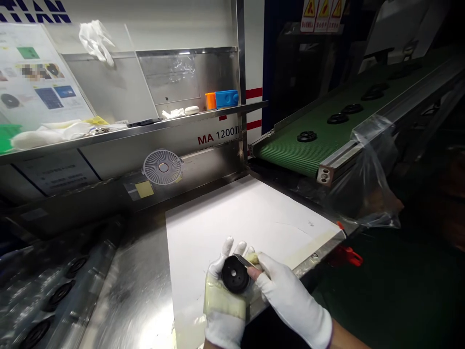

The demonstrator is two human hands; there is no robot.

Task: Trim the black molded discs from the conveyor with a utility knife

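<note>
My left hand (pixel 224 303), in a white glove with yellowish tape round the palm, holds a black round plastic part (pixel 235 275). The part has a small hole in its middle and faces up towards me. My right hand (pixel 286 291), also gloved but with a bare thumb tip, grips a thin flat blade (pixel 244 261). Its end lies at the part's upper right rim. Most of the tool's handle is hidden in the fingers. Both hands are above the near edge of a white sheet (pixel 254 213) on the metal table.
At the right a green conveyor belt (pixel 290 150) carries several black round parts (pixel 307 136). A plastic bag (pixel 374 174) hangs from its end. More black parts (pixel 60 293) lie in a plastic-covered tray at the left. A metal shelf (pixel 131 130) and a small fan (pixel 162 167) are behind.
</note>
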